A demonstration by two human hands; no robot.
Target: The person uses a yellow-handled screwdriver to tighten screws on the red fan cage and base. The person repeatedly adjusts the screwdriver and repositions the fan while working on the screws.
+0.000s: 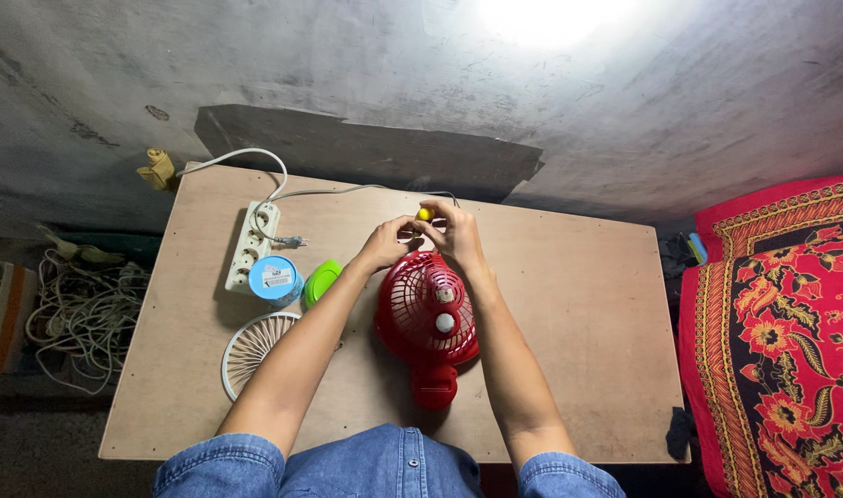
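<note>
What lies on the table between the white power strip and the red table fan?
In the head view, a blue-lidded round container and a green round lid lie between the white power strip and the red table fan.

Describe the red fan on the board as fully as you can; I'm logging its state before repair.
The red fan is a small plastic table fan lying on its back on the wooden board, base towards the person. Its ribbed red guard shows a white hub at the centre. Both hands meet at its far rim: the left hand and the right hand, which holds a small yellow-tipped tool.
</note>
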